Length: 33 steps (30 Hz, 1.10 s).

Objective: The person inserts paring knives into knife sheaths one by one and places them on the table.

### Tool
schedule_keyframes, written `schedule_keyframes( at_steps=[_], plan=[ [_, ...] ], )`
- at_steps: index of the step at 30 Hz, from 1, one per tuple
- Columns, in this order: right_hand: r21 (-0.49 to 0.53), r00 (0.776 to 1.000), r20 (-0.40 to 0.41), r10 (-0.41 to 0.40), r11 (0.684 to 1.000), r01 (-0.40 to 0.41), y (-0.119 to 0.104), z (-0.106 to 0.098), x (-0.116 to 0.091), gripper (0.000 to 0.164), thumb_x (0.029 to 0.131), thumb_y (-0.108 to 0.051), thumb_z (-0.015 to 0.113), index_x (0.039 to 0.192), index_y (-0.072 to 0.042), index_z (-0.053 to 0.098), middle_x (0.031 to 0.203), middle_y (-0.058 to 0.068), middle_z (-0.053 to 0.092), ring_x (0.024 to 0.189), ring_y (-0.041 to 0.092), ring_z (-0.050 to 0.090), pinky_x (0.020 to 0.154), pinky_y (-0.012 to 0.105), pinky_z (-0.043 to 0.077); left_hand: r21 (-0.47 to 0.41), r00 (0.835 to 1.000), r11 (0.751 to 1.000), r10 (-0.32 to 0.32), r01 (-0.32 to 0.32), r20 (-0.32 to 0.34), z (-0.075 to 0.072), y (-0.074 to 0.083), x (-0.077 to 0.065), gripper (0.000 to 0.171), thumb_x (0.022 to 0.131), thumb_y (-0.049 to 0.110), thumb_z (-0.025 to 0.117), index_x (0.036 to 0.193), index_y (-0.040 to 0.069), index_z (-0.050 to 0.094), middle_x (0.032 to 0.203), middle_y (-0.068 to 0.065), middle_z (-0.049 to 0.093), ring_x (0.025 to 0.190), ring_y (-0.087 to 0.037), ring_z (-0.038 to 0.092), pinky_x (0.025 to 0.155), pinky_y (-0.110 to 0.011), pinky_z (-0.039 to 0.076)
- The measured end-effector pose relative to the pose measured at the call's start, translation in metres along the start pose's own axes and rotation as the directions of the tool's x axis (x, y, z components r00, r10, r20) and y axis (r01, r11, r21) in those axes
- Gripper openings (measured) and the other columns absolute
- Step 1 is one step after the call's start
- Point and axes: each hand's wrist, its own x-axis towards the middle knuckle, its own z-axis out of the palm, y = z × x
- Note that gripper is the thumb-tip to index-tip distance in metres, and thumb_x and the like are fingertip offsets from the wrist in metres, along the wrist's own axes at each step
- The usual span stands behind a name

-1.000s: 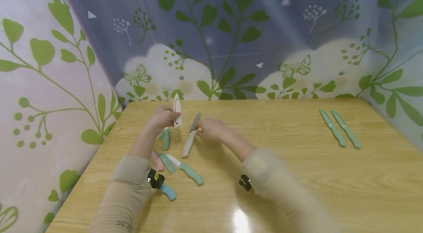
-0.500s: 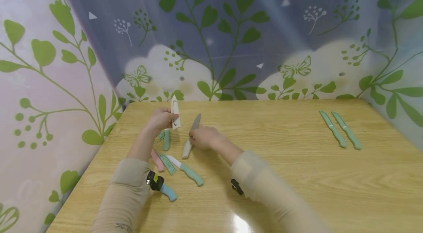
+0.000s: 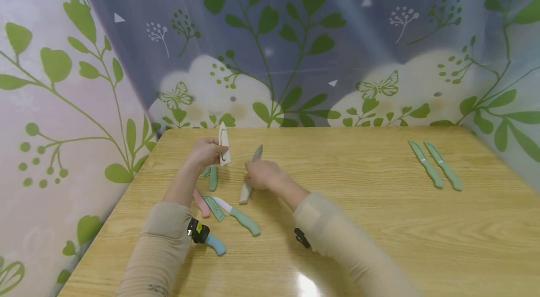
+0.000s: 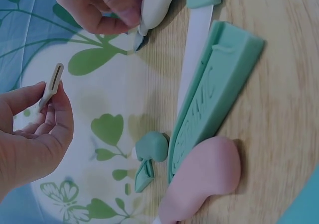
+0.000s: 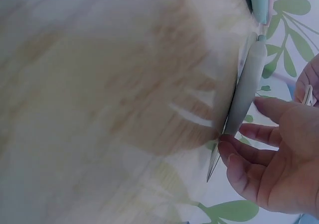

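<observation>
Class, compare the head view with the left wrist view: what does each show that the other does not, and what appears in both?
Only the head view: two slim green knives lying side by side on the right of the pale wooden table, and the person's beige sleeves.

Only the left wrist view: the narrow slot in the end of the flat white sheath.

Both: that sheath in the left hand, the pale grey-handled knife in the right hand, the smooth pink handle, the green sheath with lettering, and the green-handled knife with a white blade.

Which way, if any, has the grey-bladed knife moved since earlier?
Yes: the grey-bladed knife shifted slightly right, judged against the white-bladed green knife.
</observation>
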Motion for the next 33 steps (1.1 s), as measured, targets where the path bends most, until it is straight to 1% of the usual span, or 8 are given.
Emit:
schedule_keyframes(
  at_steps=[4, 9, 12, 16, 20, 24, 28, 33],
  plan=[
    [0.019, 1.0, 0.002, 0.029, 0.999, -0.029, -0.002, 0.0, 0.0, 0.033, 0.091, -0.034, 0.058, 0.111, -0.008, 0.057, 0.097, 0.007, 0.063, 0.067, 0.014, 0.054, 0.054, 0.027, 0.048, 0.013, 1.0, 1.0, -0.008, 0.008, -0.008, 0.002, 0.001, -0.002, 0.031, 0.093, 0.005, 0.053, 0.117, -0.013, 0.047, 0.101, -0.016, 0.054, 0.079, -0.016, 0.059, 0.075, -0.027, 0.054],
    [0.067, 0.999, 0.008, 0.047, 0.997, -0.047, -0.002, -0.001, -0.002, 0.03, 0.092, -0.023, 0.056, 0.114, -0.003, 0.055, 0.08, 0.005, 0.06, 0.058, 0.012, 0.054, 0.049, 0.023, 0.046, 0.019, 1.0, 1.0, -0.005, 0.005, -0.004, 0.002, 0.002, -0.003, 0.029, 0.093, 0.005, 0.052, 0.115, -0.013, 0.046, 0.101, -0.015, 0.053, 0.08, -0.016, 0.058, 0.074, -0.025, 0.054],
    [0.112, 0.999, 0.001, 0.052, 0.992, -0.051, 0.0, -0.002, -0.003, 0.033, 0.09, -0.017, 0.058, 0.117, 0.001, 0.051, 0.073, 0.004, 0.058, 0.054, 0.012, 0.054, 0.047, 0.022, 0.046, 0.008, 1.0, 1.0, -0.002, 0.002, -0.004, 0.001, 0.002, -0.003, 0.028, 0.093, 0.004, 0.051, 0.115, -0.013, 0.046, 0.1, -0.015, 0.053, 0.078, -0.015, 0.058, 0.073, -0.025, 0.054],
    [0.141, 0.999, 0.003, 0.042, 0.989, -0.042, 0.005, -0.003, -0.004, 0.038, 0.086, -0.015, 0.064, 0.116, 0.003, 0.049, 0.081, 0.007, 0.059, 0.058, 0.013, 0.056, 0.049, 0.021, 0.048, 0.002, 1.0, 1.0, -0.008, 0.008, -0.007, 0.0, 0.0, -0.002, 0.028, 0.093, 0.004, 0.051, 0.116, -0.013, 0.046, 0.099, -0.014, 0.054, 0.077, -0.014, 0.059, 0.073, -0.025, 0.054],
    [0.124, 0.999, 0.022, 0.032, 0.992, -0.035, 0.01, -0.002, -0.005, 0.032, 0.085, -0.018, 0.067, 0.107, 0.002, 0.053, 0.089, 0.008, 0.057, 0.067, 0.015, 0.054, 0.056, 0.02, 0.048, 0.009, 1.0, 1.0, -0.013, 0.013, -0.01, 0.001, -0.001, -0.002, 0.03, 0.093, 0.005, 0.052, 0.117, -0.013, 0.046, 0.102, -0.016, 0.054, 0.08, -0.016, 0.059, 0.076, -0.027, 0.054],
    [0.128, 0.998, 0.047, 0.041, 0.991, -0.046, 0.014, -0.001, -0.006, 0.015, 0.086, -0.016, 0.065, 0.086, -0.004, 0.056, 0.075, 0.003, 0.051, 0.061, 0.013, 0.049, 0.053, 0.019, 0.045, 0.011, 1.0, 1.0, -0.003, 0.003, -0.006, 0.002, -0.002, -0.002, 0.034, 0.093, 0.005, 0.052, 0.12, -0.014, 0.045, 0.109, -0.02, 0.053, 0.089, -0.021, 0.059, 0.083, -0.031, 0.053],
    [0.155, 0.994, 0.082, 0.065, 0.985, -0.077, 0.018, -0.001, -0.008, 0.02, 0.087, -0.014, 0.06, 0.07, -0.009, 0.051, 0.062, 0.001, 0.047, 0.049, 0.01, 0.045, 0.043, 0.018, 0.039, -0.006, 1.0, 1.0, 0.014, -0.014, -0.012, 0.004, -0.002, 0.0, 0.036, 0.093, 0.005, 0.052, 0.122, -0.015, 0.044, 0.112, -0.022, 0.053, 0.092, -0.023, 0.059, 0.086, -0.033, 0.052],
    [0.168, 0.993, 0.087, 0.079, 0.981, -0.093, 0.023, -0.003, -0.011, 0.029, 0.092, -0.018, 0.052, 0.063, -0.011, 0.05, 0.057, 0.0, 0.048, 0.044, 0.009, 0.044, 0.039, 0.019, 0.038, -0.027, 0.998, 0.999, 0.038, -0.04, -0.045, 0.006, -0.002, 0.0, 0.033, 0.094, 0.006, 0.051, 0.119, -0.014, 0.046, 0.106, -0.019, 0.055, 0.081, -0.016, 0.061, 0.083, -0.031, 0.053]
  ],
)
